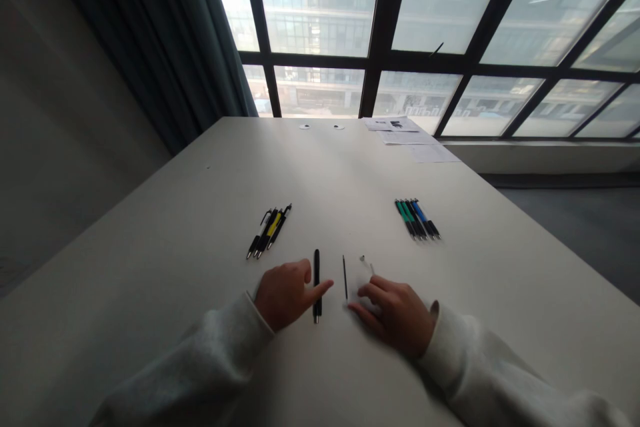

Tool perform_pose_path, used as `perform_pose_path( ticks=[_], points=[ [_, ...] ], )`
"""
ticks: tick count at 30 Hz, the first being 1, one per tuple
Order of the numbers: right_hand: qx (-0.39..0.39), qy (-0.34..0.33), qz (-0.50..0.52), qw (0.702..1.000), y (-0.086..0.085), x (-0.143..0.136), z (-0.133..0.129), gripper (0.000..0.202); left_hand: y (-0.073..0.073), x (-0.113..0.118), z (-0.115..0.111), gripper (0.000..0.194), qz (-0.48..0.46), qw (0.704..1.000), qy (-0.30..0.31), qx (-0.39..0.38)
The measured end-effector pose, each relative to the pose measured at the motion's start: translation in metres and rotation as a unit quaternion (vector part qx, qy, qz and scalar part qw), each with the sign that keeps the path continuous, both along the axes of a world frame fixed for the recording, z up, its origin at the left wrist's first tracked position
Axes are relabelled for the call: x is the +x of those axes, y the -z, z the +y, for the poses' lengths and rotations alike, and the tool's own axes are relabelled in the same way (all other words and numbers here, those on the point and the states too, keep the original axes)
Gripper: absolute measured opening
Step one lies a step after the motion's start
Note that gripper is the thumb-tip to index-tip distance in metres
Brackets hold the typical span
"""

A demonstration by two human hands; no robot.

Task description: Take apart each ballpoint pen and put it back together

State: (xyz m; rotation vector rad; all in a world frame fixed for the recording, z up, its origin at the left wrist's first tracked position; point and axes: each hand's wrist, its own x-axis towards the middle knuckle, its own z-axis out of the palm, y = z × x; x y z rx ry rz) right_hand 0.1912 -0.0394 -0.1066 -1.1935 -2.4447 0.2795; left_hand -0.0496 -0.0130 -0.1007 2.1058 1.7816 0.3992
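Note:
My left hand (287,292) rests at the left of a black pen barrel (317,273), one digit stretched across it and the other fingers curled; nothing shows in its grasp. To the right of the barrel lies a thin dark ink refill (345,275), apart from it. My right hand (395,310) is low over the table with thumb and fingers apart, the thumb tip close to the refill's lower end. Just beyond its fingertips are a small pen part (363,258) and a thin, pale piece (371,269), too small to name surely. Whether the fingers touch that piece, I cannot tell.
On the white table (175,233), several black, white and yellow pens (269,232) lie left, and several green, blue and black pens (417,219) lie right. Papers (405,135) and two small white ovals (305,127) sit at the far edge, before the windows.

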Motion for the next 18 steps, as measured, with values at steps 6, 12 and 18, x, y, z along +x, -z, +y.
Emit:
perform_pose_path(
  ticks=[6,12,18],
  points=[
    [-0.060,0.072,-0.030,0.995,-0.007,-0.022,0.000,0.026,0.002,-0.003,0.004,0.024,-0.102,0.994,-0.027,-0.017],
    [-0.140,0.141,-0.099,0.975,-0.021,-0.040,0.002,0.019,0.003,-0.016,0.014,0.032,-0.328,0.942,0.013,-0.071],
    [-0.171,0.151,-0.116,0.967,-0.022,-0.054,0.009,0.013,0.003,-0.022,0.017,0.045,-0.558,0.815,0.051,-0.149]
  ],
)
